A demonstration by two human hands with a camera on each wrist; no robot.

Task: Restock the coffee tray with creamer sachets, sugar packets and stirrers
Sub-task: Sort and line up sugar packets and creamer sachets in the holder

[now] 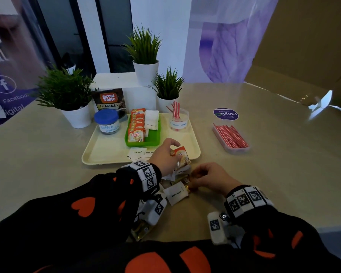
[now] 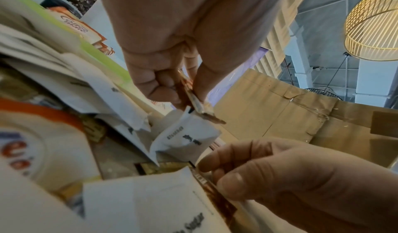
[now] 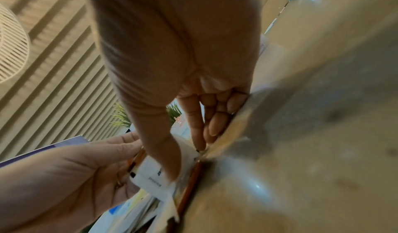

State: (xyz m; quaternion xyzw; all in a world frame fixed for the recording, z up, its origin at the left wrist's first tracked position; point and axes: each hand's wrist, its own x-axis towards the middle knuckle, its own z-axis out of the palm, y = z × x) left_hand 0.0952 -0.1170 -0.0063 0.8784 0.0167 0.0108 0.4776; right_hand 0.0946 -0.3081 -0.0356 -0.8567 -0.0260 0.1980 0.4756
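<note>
Loose pile (image 1: 177, 192) of sachets lying on the table nearest the viewer; sorting step under way.
Left hand (image 1: 165, 156) gripping creamer sachets (image 1: 182, 156) over the tray's (image 1: 98, 152) near edge.
Right hand (image 1: 211, 178) pinching a sachet in the pile.
Next: carrying creamers to the green bin (image 1: 146, 141), likely.

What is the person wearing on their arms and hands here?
Black sleeves with orange heart shapes. Each wrist carries a band of white blocks with black square markers, plus a white camera unit. Both hands, left and right, are bare.
</note>
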